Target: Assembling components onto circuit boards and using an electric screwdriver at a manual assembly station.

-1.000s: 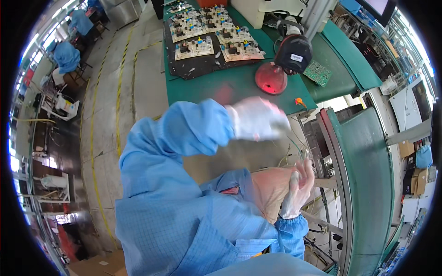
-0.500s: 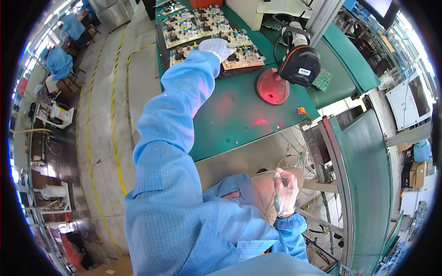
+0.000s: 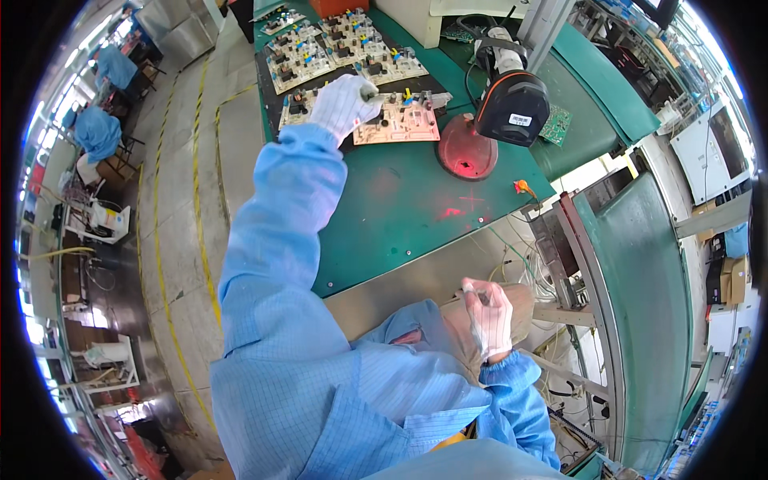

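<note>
My left hand [image 3: 347, 104], in a white glove, is closed at the left end of a populated circuit board [image 3: 398, 126]. This pale board carries black, blue and yellow parts and lies at the near edge of a dark mat on the green table [image 3: 376, 216]. Another circuit board [image 3: 296, 110] is partly hidden behind the glove. Over my lap hovers my right hand [image 3: 490, 320], also gloved, its fingers curled in toward the thumb; whether anything is in them is hidden. To the right of the held board is a black handheld scanner [image 3: 512, 108] on a stand.
Several more circuit boards [image 3: 300, 60] stand in rows farther back, near an orange-red box [image 3: 340, 6]. The scanner's round base [image 3: 467, 148] glows red. A green board [image 3: 558, 126] lies at right, beyond a small orange item [image 3: 524, 187]. A green conveyor [image 3: 640, 304] runs along my right.
My left hand has drawn back toward me, and the board by it has come nearer, off the row behind. My right hand stays over my lap, shifted slightly.
</note>
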`<state>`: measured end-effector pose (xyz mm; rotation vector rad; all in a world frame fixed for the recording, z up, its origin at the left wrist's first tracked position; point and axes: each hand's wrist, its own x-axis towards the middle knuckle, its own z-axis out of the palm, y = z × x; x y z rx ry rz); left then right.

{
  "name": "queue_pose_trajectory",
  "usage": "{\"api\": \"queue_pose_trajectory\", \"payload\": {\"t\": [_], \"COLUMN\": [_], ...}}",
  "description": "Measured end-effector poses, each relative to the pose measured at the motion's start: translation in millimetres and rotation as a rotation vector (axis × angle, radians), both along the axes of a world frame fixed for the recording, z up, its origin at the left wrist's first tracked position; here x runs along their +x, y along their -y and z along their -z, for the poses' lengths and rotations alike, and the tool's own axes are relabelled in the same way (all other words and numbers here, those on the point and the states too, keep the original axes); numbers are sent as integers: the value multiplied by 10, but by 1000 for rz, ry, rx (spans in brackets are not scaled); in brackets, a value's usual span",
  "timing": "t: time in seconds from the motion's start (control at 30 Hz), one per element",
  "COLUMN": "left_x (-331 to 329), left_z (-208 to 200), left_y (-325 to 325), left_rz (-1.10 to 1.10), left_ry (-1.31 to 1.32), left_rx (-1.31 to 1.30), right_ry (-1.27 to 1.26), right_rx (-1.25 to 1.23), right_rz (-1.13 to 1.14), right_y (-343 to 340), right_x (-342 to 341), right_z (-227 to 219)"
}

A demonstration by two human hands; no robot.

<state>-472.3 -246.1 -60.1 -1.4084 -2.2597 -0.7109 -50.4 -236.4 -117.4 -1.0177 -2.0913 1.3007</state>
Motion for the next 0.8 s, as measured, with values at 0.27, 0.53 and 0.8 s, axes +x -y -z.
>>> {"api": "queue_pose_trajectory", "payload": {"t": [0.27, 0.53, 0.8], "left_x": [971, 1320, 1482], "left_z": [-248, -274, -259], "left_y": [452, 416, 369], "left_rz": [304, 334, 250], "left_ry": [-114, -232, -310], "left_rx": [307, 301, 302], "right_ry": [-378, -404, -441], "right_rx": [-605, -742, -771], "right_rz": [-20, -89, -17], "right_y": [-166, -327, -396], "right_x": [-553, -628, -623], "right_z": [-451, -476, -382]}}
